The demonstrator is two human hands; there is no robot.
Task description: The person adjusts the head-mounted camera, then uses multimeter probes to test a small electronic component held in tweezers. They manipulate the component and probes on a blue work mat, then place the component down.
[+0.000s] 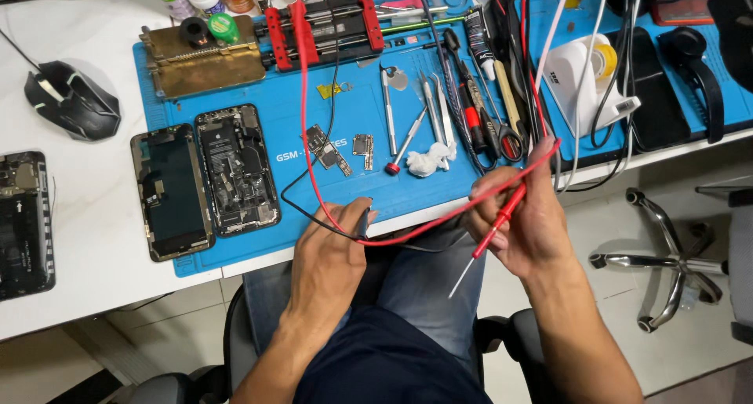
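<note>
Fingers [502, 186] of the right hand [524, 223] are curled closed around the red probe [492, 230], its thin metal tip slanting down over the lap, with the red lead [423, 225] looping off toward the left. Over at the surface edge, the left hand [333, 255] pinches shut on the black probe [362, 225], black lead [302, 208] trailing onto the blue mat [274, 239]. Further back on that mat lie two small circuit boards [329, 151], an opened phone [236, 169] beside its screen [171, 191], and tweezers and screwdrivers [427, 114] to the right.

The person wore blue jeans [423, 282] and a dark navy shirt [384, 365]; both forearms were bare, without sleeves.
</note>
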